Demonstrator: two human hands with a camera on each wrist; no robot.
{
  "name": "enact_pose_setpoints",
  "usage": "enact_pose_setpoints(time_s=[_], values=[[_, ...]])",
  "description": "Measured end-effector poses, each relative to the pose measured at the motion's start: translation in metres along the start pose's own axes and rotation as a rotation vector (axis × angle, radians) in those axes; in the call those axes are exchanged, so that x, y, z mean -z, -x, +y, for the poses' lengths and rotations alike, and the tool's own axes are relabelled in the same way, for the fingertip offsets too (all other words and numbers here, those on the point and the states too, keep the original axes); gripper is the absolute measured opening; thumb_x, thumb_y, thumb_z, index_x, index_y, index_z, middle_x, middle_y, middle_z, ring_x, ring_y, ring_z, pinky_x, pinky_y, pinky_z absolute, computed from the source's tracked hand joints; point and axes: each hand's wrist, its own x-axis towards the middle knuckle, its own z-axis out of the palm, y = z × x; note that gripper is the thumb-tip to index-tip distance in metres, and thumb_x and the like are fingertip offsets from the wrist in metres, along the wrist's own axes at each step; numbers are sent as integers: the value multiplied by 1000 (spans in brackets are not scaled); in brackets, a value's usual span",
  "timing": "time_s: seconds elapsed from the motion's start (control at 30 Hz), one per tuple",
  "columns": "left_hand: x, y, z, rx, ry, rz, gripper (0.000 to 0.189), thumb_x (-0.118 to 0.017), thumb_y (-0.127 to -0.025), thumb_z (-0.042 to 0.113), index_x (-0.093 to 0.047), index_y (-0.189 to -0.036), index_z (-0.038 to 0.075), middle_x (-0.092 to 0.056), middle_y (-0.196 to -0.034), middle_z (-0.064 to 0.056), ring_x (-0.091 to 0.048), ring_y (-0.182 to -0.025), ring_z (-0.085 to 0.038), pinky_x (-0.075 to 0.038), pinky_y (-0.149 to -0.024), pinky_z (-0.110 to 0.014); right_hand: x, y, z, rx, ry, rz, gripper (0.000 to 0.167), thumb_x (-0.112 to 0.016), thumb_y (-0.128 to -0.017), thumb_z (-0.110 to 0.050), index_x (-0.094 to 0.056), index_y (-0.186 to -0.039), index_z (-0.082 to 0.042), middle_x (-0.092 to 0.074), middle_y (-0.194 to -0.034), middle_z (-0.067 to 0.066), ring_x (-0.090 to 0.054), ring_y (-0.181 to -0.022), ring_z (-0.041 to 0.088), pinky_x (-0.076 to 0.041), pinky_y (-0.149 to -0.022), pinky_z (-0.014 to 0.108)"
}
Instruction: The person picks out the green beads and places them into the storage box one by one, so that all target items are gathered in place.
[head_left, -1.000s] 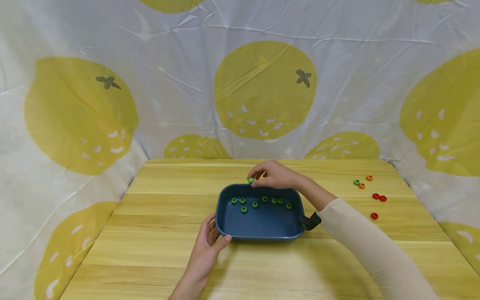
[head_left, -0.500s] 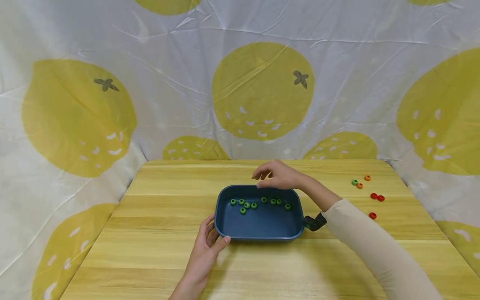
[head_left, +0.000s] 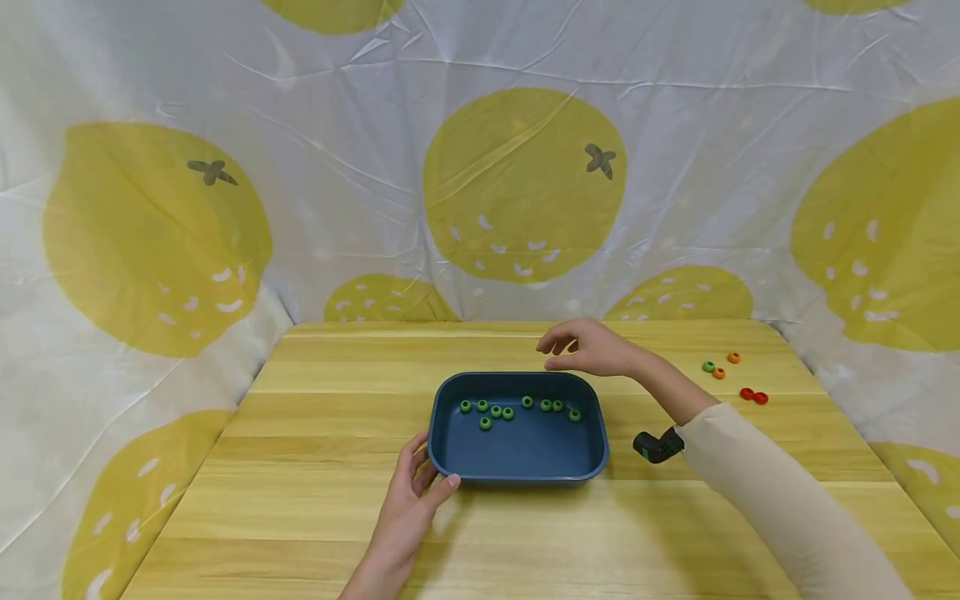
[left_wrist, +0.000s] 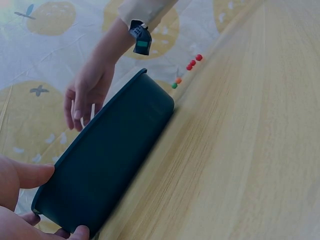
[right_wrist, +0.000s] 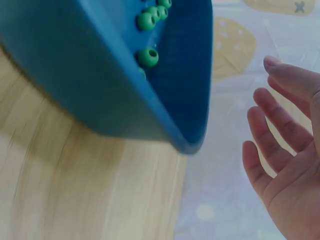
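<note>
A dark blue plastic tub [head_left: 517, 478] stands on the wooden table, with several green beads [head_left: 508, 413] scattered over the back half of its floor. At its near left corner my left hand [head_left: 408, 508] grips the tub, thumb on the front and fingers round the side. Above and behind the tub's back rim is my right hand [head_left: 592, 348], fingers loosely bent and nothing between them. The right wrist view shows the palm of that hand [right_wrist: 290, 170] bare, apart from the tub's edge.
Toward the table's right side lie a green bead [head_left: 708, 367], two orange beads [head_left: 733, 357] and red beads [head_left: 747, 393]. The left wrist view shows three red beads [left_wrist: 192, 63]. A lemon-print cloth [head_left: 360, 208] hangs behind the table.
My right hand let go of a green bead, which now lies in the tub among the others. The hand has since moved right. My left hand has stayed on the tub.
</note>
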Motion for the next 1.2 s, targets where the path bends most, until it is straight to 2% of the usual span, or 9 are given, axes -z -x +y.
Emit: enact_pose_setpoints(time_s=[0.37,0.77,0.97,1.2], values=[[1,2,0,6,-39,14,81,-75,-95,7,-28,-161,14,-36,-158,-21,-36,-145,-43,-40,-111,-52,17,21,19,-77,-13,44,30,-73,-99,-20,-72,-125,-6,-69,-121,8,-66,-108,27,-52,-96,52],[1,0,-2,0,-28,4,81,-74,-96,7,-28,-161,15,-36,-158,-19,-36,-145,-42,-38,-111,-53,45,52,44,-165,-45,126,34,-75,-98,-18,-70,-126,1,-70,-116,11,-68,-100,26,-56,-89,48],[0,-1,-2,5,-22,9,81,-74,-95,6,-28,-161,16,-36,-158,-19,-35,-146,-43,-36,-112,-55,57,71,56,-264,-7,155,39,-73,-99,-23,-67,-131,-1,-69,-119,13,-65,-104,28,-55,-84,42],[0,-1,-2,5,-25,7,81,-75,-95,8,-28,-161,16,-36,-158,-19,-35,-146,-42,-36,-113,-56,68,92,69,-312,28,208,40,-70,-101,-24,-66,-132,0,-66,-125,21,-63,-110,36,-53,-89,50]])
